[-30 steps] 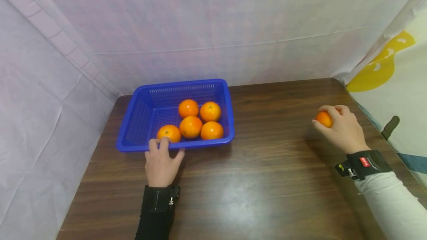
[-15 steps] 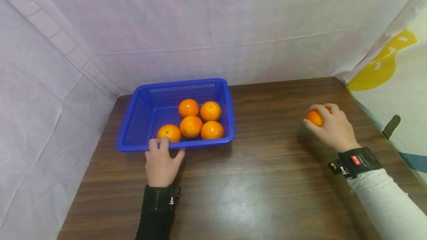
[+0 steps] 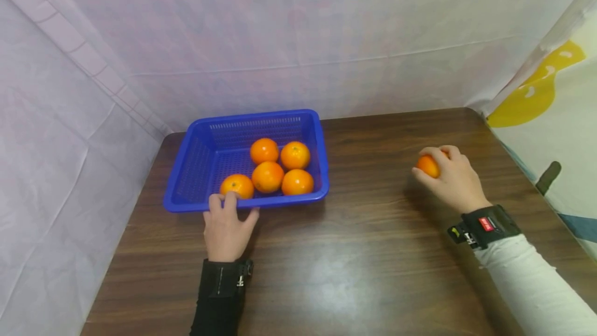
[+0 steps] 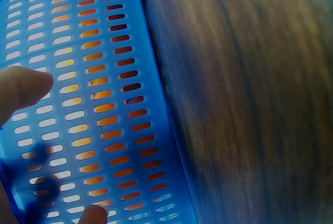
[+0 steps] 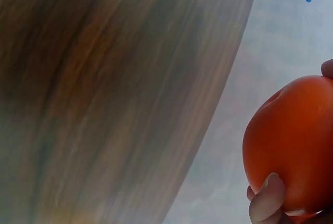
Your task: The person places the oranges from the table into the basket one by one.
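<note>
In the head view a blue plastic basket with slotted walls stands at the back left of the table, several oranges inside it. My left hand grips its front rim, fingers over the edge and thumb against the outside wall. The left wrist view shows the thumb against the slotted wall, orange fruit showing through the slots. Over the right part of the table, my right hand holds another orange between thumb and fingers. Close up in the right wrist view, that orange has a fingertip pressed on its skin.
The brown wood-grain table runs back to a pale cloth curtain. More cloth hangs at the left, and a sheet with a yellow print hangs along the right edge. Both wrists wear black bands.
My right hand has moved left across the table with the orange in it. The left hand and the basket have stayed in place.
</note>
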`<state>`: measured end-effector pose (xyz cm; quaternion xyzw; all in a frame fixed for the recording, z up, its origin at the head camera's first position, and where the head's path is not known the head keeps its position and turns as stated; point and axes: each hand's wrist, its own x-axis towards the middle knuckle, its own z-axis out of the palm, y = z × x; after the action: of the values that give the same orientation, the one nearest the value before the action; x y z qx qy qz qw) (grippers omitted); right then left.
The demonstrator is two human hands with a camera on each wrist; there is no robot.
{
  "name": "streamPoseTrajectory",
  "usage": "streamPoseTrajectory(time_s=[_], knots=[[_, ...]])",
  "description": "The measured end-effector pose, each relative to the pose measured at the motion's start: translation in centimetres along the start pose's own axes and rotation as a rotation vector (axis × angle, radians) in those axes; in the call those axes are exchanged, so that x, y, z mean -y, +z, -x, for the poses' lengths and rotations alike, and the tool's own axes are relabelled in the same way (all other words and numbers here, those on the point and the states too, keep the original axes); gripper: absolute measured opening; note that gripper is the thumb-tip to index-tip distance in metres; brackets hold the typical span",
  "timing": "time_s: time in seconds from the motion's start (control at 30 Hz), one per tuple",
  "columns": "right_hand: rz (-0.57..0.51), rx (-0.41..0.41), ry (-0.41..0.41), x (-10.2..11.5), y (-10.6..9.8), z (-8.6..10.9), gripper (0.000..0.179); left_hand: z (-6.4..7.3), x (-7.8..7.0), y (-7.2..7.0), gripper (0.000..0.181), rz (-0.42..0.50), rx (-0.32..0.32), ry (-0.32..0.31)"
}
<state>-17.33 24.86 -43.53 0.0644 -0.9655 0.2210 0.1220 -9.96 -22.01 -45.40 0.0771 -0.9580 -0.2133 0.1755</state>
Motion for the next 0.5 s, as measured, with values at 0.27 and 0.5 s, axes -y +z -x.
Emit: streamPoseTrajectory(time_s=[0.27, 0.5], knots=[[-0.007, 0.006, -0.025, 1.1, 0.6, -0.5, 0.046, 0.0, 0.1, 0.0, 0.046, 0.000, -0.002, -0.001], [-0.025, 0.018, -0.045, 2.4, 1.1, -0.9, 0.046, 0.0, 0.1, 0.0, 0.047, -0.005, 0.009, 0.003]])
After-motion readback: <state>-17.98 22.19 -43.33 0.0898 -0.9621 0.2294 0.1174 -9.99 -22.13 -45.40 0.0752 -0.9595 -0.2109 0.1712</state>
